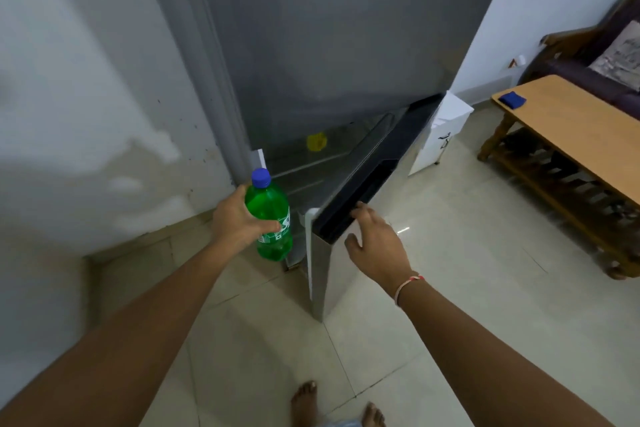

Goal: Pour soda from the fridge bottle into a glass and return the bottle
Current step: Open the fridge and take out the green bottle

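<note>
A green soda bottle (272,218) with a blue cap stands upright in my left hand (235,218), which grips its body just outside the fridge opening. The grey fridge (329,45) fills the upper middle; its lower door (349,204) hangs ajar toward me. My right hand (375,241) rests on the top edge of that door, fingers spread over the dark seal. Inside the gap I see glass shelves and a yellow object (316,141). No glass is in view.
A wooden low table (571,121) with a slatted lower shelf stands at the right, a blue cloth (512,99) on its corner. Behind it is a dark sofa (588,55). A white box (440,135) sits beside the fridge. My bare feet (337,406) stand on pale floor tiles.
</note>
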